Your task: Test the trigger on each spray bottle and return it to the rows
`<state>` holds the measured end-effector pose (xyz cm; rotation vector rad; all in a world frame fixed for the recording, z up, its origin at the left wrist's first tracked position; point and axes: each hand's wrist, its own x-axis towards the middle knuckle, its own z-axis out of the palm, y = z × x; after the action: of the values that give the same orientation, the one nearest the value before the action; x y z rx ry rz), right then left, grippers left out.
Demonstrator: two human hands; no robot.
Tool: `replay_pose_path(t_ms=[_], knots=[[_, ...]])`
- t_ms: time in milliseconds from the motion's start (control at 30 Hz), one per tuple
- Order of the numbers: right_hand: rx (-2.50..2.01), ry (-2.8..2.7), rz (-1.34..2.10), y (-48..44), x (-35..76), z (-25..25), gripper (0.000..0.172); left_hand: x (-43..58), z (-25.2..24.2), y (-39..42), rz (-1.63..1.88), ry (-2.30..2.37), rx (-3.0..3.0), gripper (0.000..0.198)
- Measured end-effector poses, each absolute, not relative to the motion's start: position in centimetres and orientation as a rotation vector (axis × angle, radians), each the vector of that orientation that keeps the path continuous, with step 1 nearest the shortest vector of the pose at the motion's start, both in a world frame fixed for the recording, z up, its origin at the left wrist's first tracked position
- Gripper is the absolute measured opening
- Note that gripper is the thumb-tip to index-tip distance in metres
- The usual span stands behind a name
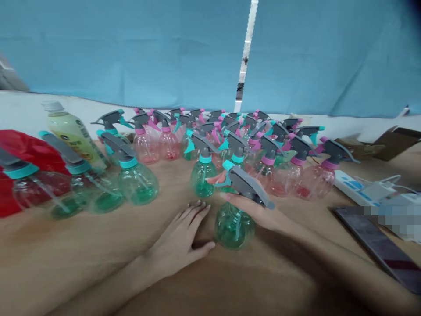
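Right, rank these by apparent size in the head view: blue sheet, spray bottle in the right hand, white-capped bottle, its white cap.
1. Blue sheet
2. Held spray bottle and white-capped bottle: too alike to rank; the held one is nearer the camera
3. White cap

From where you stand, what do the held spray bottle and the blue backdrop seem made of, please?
Spray bottle: glossy plastic, possibly glass; its see-through body shows an inner tube and highlights. Blue backdrop: matte fabric or perhaps thin sheeting, judging by its soft creases.
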<state>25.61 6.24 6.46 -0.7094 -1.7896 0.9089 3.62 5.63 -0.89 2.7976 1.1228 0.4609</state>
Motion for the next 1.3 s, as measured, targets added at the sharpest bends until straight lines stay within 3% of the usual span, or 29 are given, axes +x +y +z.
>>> replay_pose_path(t_ms=[167, 567, 800, 1300], knots=[[-0.774, -1.725, 0.886, 6.0, 25.3, 6.5, 0.014, 3.6, -0.8, 5.6, 0.425, 1.141, 2.806, 0.067], [-0.883, -1.737, 0.747, 5.8, 25.4, 6.3, 0.029, 3.8, -0.7, 5.7, 0.403, 1.149, 2.856, 0.058], [-0.829, -1.714, 0.84, 5.8, 25.4, 6.3, 0.015, 3.7, -1.1, 5.7, 0.431, 1.148, 2.871, 0.055], [-0.886, -1.64, 0.93, 5.1, 25.2, 5.8, 0.029, 3.7, -1.2, 5.7, 0.438, 1.149, 2.862, 0.056]])
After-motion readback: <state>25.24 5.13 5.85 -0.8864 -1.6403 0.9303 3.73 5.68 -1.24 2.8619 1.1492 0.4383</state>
